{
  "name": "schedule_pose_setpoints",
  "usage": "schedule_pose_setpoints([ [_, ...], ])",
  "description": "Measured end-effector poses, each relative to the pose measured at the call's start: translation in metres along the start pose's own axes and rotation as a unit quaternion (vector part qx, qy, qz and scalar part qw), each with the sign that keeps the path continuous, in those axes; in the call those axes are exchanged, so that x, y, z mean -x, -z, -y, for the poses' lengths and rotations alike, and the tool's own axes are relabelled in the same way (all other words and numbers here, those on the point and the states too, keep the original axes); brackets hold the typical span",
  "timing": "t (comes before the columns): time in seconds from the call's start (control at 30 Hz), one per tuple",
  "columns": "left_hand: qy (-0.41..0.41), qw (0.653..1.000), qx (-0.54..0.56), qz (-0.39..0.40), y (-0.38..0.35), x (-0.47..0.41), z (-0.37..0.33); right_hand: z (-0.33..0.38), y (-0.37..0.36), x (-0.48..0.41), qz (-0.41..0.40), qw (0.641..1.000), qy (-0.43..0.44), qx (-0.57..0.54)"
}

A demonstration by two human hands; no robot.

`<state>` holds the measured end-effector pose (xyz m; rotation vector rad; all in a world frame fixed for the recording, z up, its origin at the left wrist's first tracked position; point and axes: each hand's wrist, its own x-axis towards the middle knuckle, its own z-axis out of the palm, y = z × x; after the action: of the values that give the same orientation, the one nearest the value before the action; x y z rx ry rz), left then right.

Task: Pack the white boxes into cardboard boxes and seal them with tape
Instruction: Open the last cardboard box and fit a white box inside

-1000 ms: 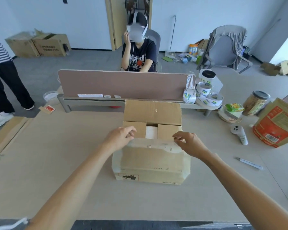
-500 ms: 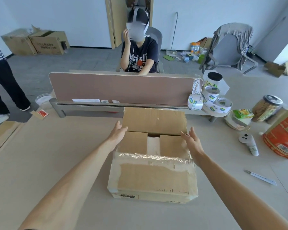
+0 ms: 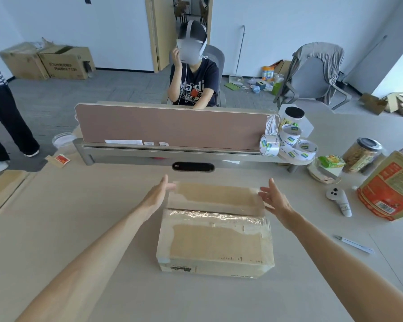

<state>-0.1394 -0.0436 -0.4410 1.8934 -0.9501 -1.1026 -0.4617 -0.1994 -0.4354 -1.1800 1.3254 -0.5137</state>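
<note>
A cardboard box (image 3: 215, 242) covered in old clear tape sits on the table in front of me. Its far top flap (image 3: 215, 196) lies folded down over the opening, so the white box inside is hidden. My left hand (image 3: 157, 196) has straight fingers at the flap's left end, touching its corner. At the flap's right end my right hand (image 3: 273, 198) is spread, fingers straight. Several rolls of tape (image 3: 289, 145) are piled at the right end of the desk divider.
A pink divider (image 3: 172, 126) crosses the table behind the box, and a person sits beyond it. A white controller (image 3: 339, 201), a pen (image 3: 354, 244), a red-orange bag (image 3: 391, 189) and jars (image 3: 361, 156) lie to the right. Another person stands at far left.
The far flap, upright earlier, has been folded down over the side flaps and the white box. My hands moved from the side flaps out to the far flap's ends.
</note>
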Motion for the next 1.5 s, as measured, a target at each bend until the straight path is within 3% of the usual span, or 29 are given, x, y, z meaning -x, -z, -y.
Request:
schedule_pose_setpoints([
  [0.07, -0.045, 0.988, -0.15, -0.017, -0.006, 0.012, 0.0, -0.001, -0.004, 0.013, -0.003, 0.986, 0.04, 0.16],
  [0.17, -0.146, 0.92, -0.362, -0.032, -0.023, 0.027, 0.005, -0.007, -0.017, 0.031, -0.008, 0.899, 0.134, 0.416],
  [0.27, -0.22, 0.874, -0.432, -0.04, -0.042, 0.034, 0.016, -0.021, -0.035, 0.048, -0.024, 0.845, 0.234, 0.48],
  [0.47, -0.215, 0.848, -0.483, -0.037, -0.057, 0.046, 0.036, -0.058, -0.052, 0.061, -0.019, 0.741, 0.214, 0.636],
  [0.63, -0.191, 0.856, -0.481, -0.017, -0.062, 0.042, 0.048, -0.064, -0.053, 0.061, 0.012, 0.762, 0.175, 0.623],
  [0.8, -0.208, 0.863, -0.459, -0.033, -0.065, 0.038, 0.057, -0.077, -0.055, 0.063, -0.008, 0.782, 0.176, 0.598],
  [1.1, -0.214, 0.867, -0.443, -0.078, -0.081, 0.014, 0.053, -0.083, -0.04, 0.034, -0.082, 0.791, 0.258, 0.549],
  [1.5, -0.214, 0.882, -0.406, -0.106, -0.134, -0.024, -0.003, -0.055, 0.002, -0.027, -0.101, 0.794, 0.355, 0.483],
])
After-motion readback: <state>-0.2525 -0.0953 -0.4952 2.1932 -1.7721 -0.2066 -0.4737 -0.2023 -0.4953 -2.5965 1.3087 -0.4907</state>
